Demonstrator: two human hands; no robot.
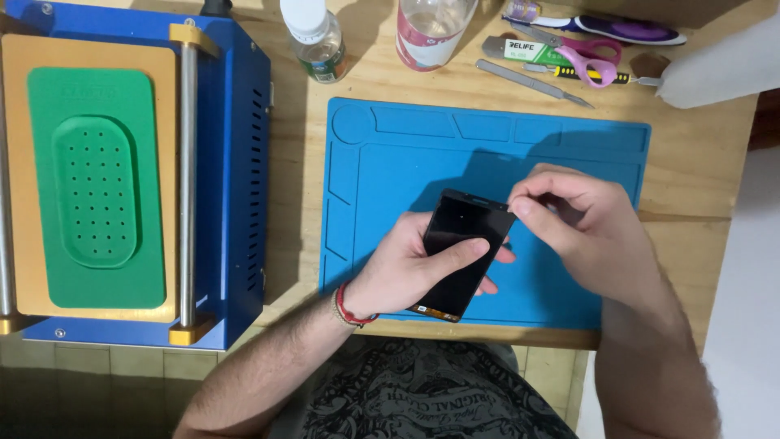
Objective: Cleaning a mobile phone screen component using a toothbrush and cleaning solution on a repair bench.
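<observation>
A: What did the hands have?

B: I saw the left hand [406, 272] wrapped around a black phone screen [461, 248], thumb across the glass, holding it tilted over the blue work mat [406, 162] near the mat's front edge. The right hand [581, 215] pinched the screen's top right corner between thumb and forefinger, fingers narrow.

A: Surroundings?

B: The mat sat on a wooden table [699, 162]. A blue machine with a green pad [93, 175] took the table's left edge. Along the back edge I noted a white-capped bottle [315, 36], a clear bottle [431, 32], pink-handled scissors [589, 57] and a metal spudger [532, 81].
</observation>
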